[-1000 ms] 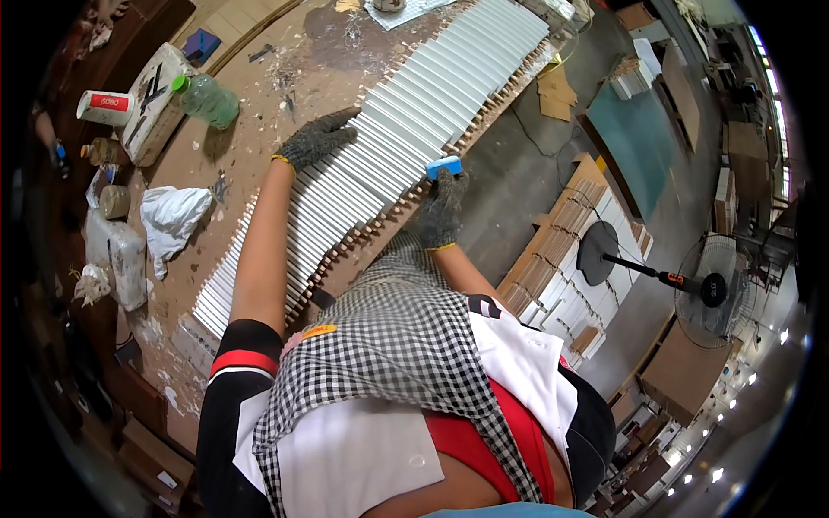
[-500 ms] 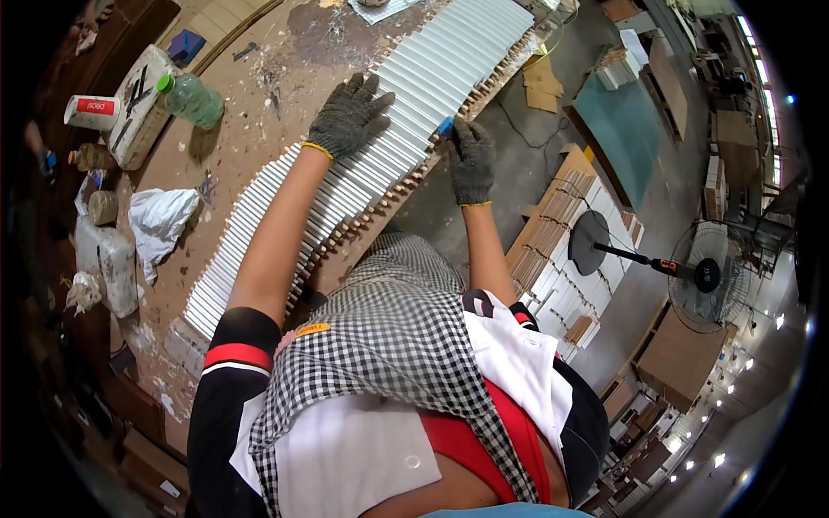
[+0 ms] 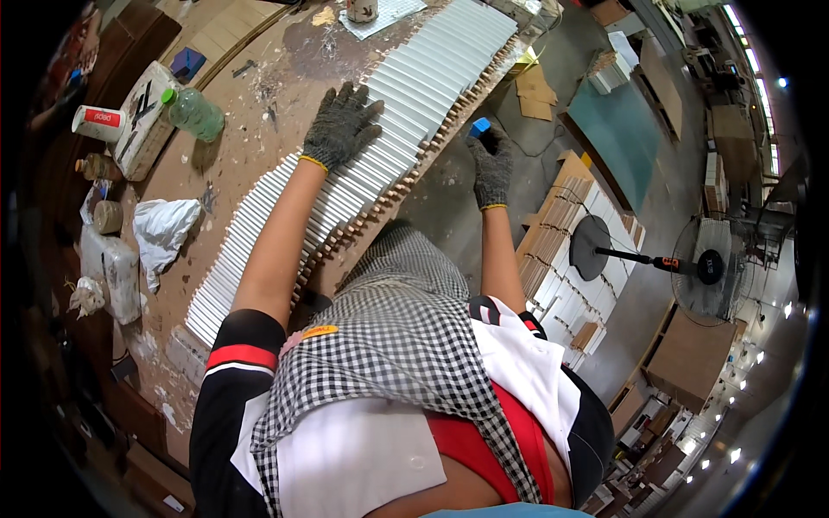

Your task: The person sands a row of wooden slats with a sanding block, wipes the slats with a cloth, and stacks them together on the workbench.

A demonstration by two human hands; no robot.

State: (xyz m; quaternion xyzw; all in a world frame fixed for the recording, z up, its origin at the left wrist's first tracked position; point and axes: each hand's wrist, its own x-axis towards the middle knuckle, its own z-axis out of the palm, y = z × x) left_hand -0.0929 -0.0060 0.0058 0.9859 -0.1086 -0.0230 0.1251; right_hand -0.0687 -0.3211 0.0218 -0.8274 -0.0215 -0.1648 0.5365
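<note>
White strips (image 3: 440, 69) lie side by side on the paint-spattered counter (image 3: 246, 129), their row slanting from the top centre of the frame down toward the left. From where I stand, the worker's left hand (image 3: 343, 128), gloved in dark grey, has its grip spread open over the row's left edge. Right of centre, the gloved right hand (image 3: 492, 164) has its grip closed on a blue block (image 3: 480, 127), apart from the strips. A green bottle (image 3: 194, 114) and white cup (image 3: 101, 123) show at upper left.
</note>
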